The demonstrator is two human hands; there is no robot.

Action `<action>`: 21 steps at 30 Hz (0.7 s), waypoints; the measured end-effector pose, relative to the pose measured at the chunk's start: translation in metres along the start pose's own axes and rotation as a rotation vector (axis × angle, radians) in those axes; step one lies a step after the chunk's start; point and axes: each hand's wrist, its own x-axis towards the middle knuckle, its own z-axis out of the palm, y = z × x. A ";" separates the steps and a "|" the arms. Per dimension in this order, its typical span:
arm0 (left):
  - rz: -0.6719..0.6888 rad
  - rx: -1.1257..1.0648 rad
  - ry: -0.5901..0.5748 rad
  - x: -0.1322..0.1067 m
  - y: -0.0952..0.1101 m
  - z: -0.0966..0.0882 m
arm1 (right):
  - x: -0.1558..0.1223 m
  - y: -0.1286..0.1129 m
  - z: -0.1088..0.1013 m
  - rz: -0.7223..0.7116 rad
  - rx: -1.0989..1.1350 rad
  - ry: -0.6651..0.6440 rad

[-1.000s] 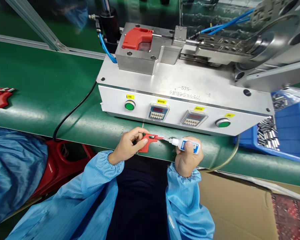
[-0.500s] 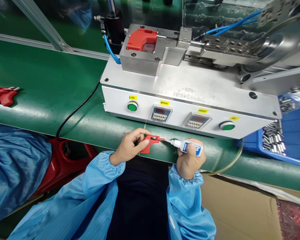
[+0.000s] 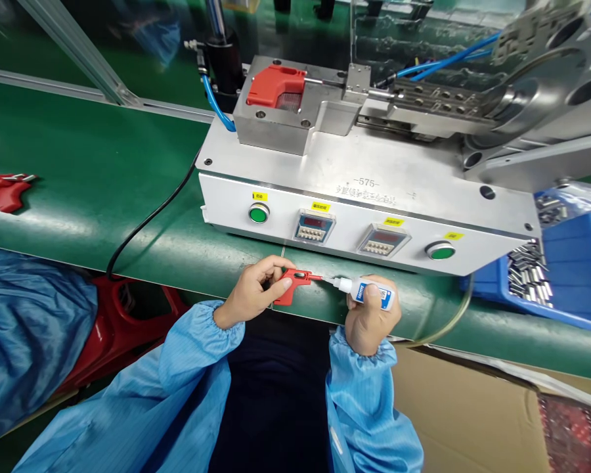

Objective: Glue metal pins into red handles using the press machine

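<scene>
My left hand [image 3: 254, 289] is closed on a red pistol-shaped plastic part [image 3: 290, 291], thumb on its near side, with its thin stem pointing right. In my right hand [image 3: 373, 318] lies a small white glue bottle [image 3: 378, 295] with a blue label, held almost level. Its narrow nozzle points left at the tip of the red stem; whether the two touch I cannot tell. Behind my hands stands a metal machine [image 3: 276, 180], and a similar red part [image 3: 274, 86] sits in its fixture block [image 3: 270, 135], with a metal rod at the part's right end.
Several red parts with metal pins [image 3: 4, 192] lie on the green table [image 3: 79, 177] at the left. A blue bin [image 3: 584, 263] holding short metal tubes [image 3: 529, 272] is at the right. A black cable [image 3: 150, 223] crosses the table; a red stool [image 3: 113, 322] and a cardboard box [image 3: 463, 407] are below its edge.
The view has shifted slightly. Both hands keep their grips, and the bottle's nozzle stays close to the red stem's tip. The bottle has turned a little in my right hand.
</scene>
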 end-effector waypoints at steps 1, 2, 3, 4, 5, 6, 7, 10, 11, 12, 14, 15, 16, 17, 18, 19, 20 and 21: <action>0.001 0.000 -0.001 0.000 -0.001 0.000 | 0.000 0.000 0.000 0.005 -0.003 -0.001; 0.002 0.000 -0.002 0.000 -0.001 0.000 | 0.000 0.000 0.000 0.009 -0.007 -0.005; 0.004 0.002 -0.003 0.000 -0.001 0.000 | 0.000 0.001 -0.001 0.011 -0.012 -0.012; 0.003 0.003 -0.002 0.000 -0.002 -0.001 | 0.001 0.001 -0.001 0.011 -0.018 -0.021; 0.001 0.004 -0.004 0.000 -0.002 -0.001 | 0.001 0.001 -0.001 0.008 -0.025 -0.029; -0.004 0.003 -0.008 0.000 -0.001 -0.001 | 0.000 0.002 -0.002 0.003 -0.034 -0.036; -0.009 0.001 -0.013 0.000 -0.001 -0.001 | 0.000 0.003 -0.002 -0.002 -0.044 -0.041; -0.014 -0.004 -0.019 0.001 0.000 -0.001 | 0.000 0.005 -0.004 -0.011 -0.065 -0.046; -0.011 -0.004 -0.016 0.001 0.001 -0.001 | -0.001 0.005 -0.004 -0.013 -0.065 -0.044; -0.008 -0.004 -0.014 0.001 0.001 -0.001 | -0.001 0.005 -0.004 -0.015 -0.062 -0.039; -0.003 -0.008 -0.011 0.001 0.001 -0.001 | -0.001 0.004 -0.003 -0.022 -0.050 -0.024; -0.003 -0.011 -0.011 0.001 0.001 -0.001 | -0.001 0.004 -0.003 -0.022 -0.044 -0.015; -0.003 -0.014 -0.012 0.001 0.000 -0.001 | -0.001 0.003 -0.002 -0.020 -0.039 -0.009; -0.003 -0.017 -0.008 0.001 0.000 0.000 | -0.001 0.003 -0.002 -0.017 -0.033 -0.004; -0.004 -0.019 -0.005 0.001 -0.001 0.000 | -0.001 0.002 -0.001 -0.016 -0.024 -0.002; -0.005 -0.021 0.000 0.000 -0.001 0.000 | 0.000 0.001 -0.001 -0.017 -0.012 -0.001; -0.006 -0.024 0.006 0.000 -0.002 0.000 | 0.000 0.000 0.000 -0.019 0.003 -0.003; -0.007 -0.029 0.010 0.000 -0.002 0.001 | 0.001 -0.001 0.000 -0.021 0.022 -0.008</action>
